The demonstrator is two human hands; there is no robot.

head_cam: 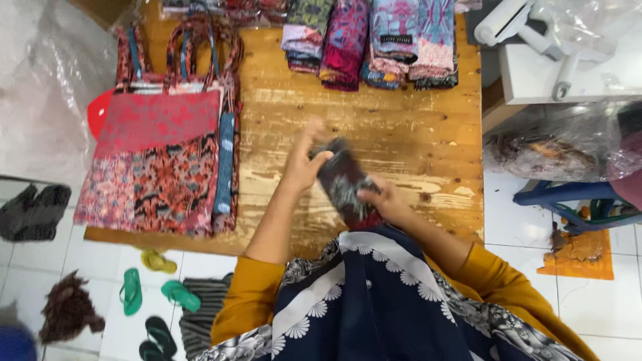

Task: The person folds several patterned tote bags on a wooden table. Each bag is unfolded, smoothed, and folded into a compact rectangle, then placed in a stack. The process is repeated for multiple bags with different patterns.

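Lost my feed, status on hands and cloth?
Both hands, left and right, grip dark patterned cloth over wooden table. Stacked bags left, clear.

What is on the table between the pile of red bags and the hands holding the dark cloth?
Nothing. In the head view, only bare wooden table lies between the red patterned bags and the left hand on the dark cloth.

— What's at the centre of the frame?
— A dark patterned cloth (342, 182), gripped by the left hand (304, 160) at its top and the right hand (384, 200) lower down, above the wooden counter (401, 127).
— And at the left?
— Red patchwork tote bags (157, 160); folded fabrics (374, 40) along the top edge.
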